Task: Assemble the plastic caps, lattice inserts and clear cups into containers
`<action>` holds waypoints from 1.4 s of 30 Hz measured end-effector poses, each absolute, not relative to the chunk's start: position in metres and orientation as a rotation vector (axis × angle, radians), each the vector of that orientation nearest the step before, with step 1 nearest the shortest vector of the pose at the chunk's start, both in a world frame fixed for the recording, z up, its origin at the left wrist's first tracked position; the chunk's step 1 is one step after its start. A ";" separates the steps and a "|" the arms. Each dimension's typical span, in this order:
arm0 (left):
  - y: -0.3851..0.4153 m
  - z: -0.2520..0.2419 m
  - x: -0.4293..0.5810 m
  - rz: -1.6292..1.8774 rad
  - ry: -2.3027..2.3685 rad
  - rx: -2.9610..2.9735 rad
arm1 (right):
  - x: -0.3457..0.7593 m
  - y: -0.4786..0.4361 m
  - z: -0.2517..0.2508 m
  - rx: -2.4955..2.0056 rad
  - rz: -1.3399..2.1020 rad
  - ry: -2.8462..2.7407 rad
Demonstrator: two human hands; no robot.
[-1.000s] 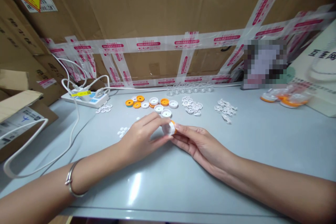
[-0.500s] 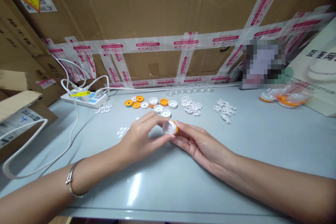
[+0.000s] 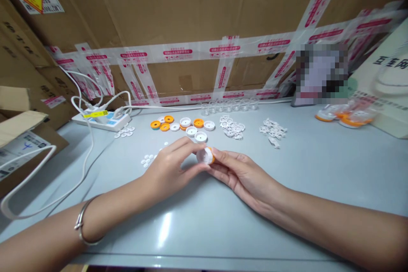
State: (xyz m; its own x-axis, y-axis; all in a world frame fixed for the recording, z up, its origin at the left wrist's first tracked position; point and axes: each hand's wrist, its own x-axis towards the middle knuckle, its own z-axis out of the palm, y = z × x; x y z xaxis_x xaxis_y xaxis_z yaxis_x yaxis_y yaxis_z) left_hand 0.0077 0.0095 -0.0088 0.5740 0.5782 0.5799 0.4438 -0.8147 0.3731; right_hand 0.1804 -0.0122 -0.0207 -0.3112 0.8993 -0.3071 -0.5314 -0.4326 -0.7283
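Observation:
Both hands hold one small round white-and-orange plastic case (image 3: 204, 157) just above the table. Its whitish round face points to the left, and the orange part is on the right side. My left hand (image 3: 174, 159) pinches the white side between thumb and fingers. My right hand (image 3: 240, 170) grips the orange side, thumb on top and fingers beneath. Just beyond the case lies a white round cap (image 3: 200, 137), one of several white and orange caps (image 3: 198, 123). Small white discs (image 3: 148, 160) lie beside my left hand.
Behind the caps stands a row of clear cups (image 3: 229, 106). White wheel-shaped parts (image 3: 232, 127) and white small pieces (image 3: 273, 131) lie in piles. A power strip (image 3: 102, 119) with cables is at left, a blurred-out device (image 3: 318, 76) and finished-looking orange-based clear pieces (image 3: 353, 120) at right.
The view has shifted slightly. Both hands keep their hold on the case, which looks turned a little; otherwise the things on the table lie as before.

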 end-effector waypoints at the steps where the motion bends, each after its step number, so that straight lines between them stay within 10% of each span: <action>1: 0.009 -0.009 0.008 1.059 0.851 2.637 | 0.180 -0.012 -0.021 -0.878 1.884 -0.635; 42: 0.012 -0.008 0.005 0.982 0.796 2.647 | 0.181 -0.012 -0.022 -0.889 1.886 -0.691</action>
State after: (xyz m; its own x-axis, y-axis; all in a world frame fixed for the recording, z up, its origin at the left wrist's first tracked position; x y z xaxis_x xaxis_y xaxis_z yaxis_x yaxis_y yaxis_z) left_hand 0.0050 0.0120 -0.0078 0.6328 0.5537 0.5414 0.4150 -0.8327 0.3666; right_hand 0.1809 -0.0123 -0.0221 -0.3263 0.8978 -0.2959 -0.4941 -0.4289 -0.7562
